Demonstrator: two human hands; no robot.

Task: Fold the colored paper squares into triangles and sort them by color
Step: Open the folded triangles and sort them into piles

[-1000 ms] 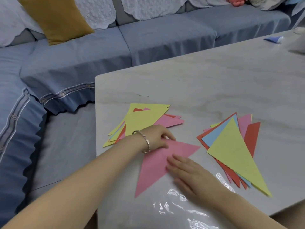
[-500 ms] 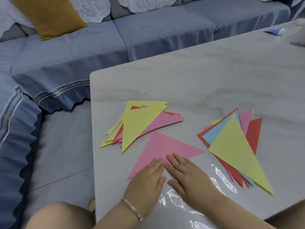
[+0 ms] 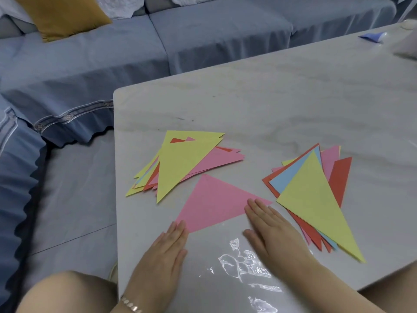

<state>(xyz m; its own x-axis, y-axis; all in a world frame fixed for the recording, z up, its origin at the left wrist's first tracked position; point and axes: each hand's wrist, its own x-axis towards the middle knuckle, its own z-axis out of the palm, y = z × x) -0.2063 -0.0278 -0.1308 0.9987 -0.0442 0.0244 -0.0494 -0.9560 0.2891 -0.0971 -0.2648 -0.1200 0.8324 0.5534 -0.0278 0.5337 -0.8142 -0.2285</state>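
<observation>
A pink paper triangle lies flat near the table's front. My left hand lies flat with straight fingers, its tips touching the triangle's lower left corner. My right hand is flat too, its fingertips pressing the triangle's right end. A mixed pile of folded triangles, yellow on top over pink and red, sits behind on the left. A second mixed pile, yellow on top of blue, red and pink, lies to the right.
The pale marble table has its left edge and corner close to the left pile. A blue sofa with a mustard cushion stands behind. A small blue paper piece lies at the far right. My knee shows bottom left.
My left hand left the triangle's top, came down beside the right hand, then slid left along the bottom edge. The right hand slid right. The pink triangle now lies flatter.
</observation>
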